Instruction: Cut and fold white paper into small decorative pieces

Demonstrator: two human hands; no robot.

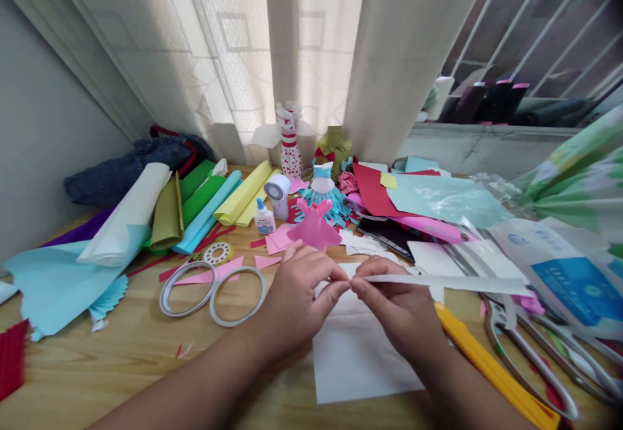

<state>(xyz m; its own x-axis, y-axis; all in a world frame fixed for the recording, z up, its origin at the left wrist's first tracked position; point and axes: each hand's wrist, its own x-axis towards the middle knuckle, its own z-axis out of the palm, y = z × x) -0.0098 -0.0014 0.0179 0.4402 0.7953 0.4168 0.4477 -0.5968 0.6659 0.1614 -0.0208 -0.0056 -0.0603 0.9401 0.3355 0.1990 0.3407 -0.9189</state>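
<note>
Both hands meet over a white sheet of paper (pixel 363 368) on the wooden table. My right hand (pixel 399 310) pinches a narrow white paper strip (pixel 457 282) close to its left end, and the strip's long free part stretches to the right. At that same end, my left hand (pixel 304 287) has its thumb and forefinger pressed together, touching the right fingertips. Just behind the hands stands a pink paper dress (pixel 315 226). Left of my left hand lie two tape rolls (pixel 238 297), one partly over pink paper.
A glue bottle (pixel 264 217) and a small white fan (pixel 278 196) stand behind. Rolled coloured papers (pixel 129 213) fill the left. On the right lie a yellow cutter (pixel 491 362), scissors (pixel 525 352), a dark phone (pixel 389 235) and a blue-white packet (pixel 569 274).
</note>
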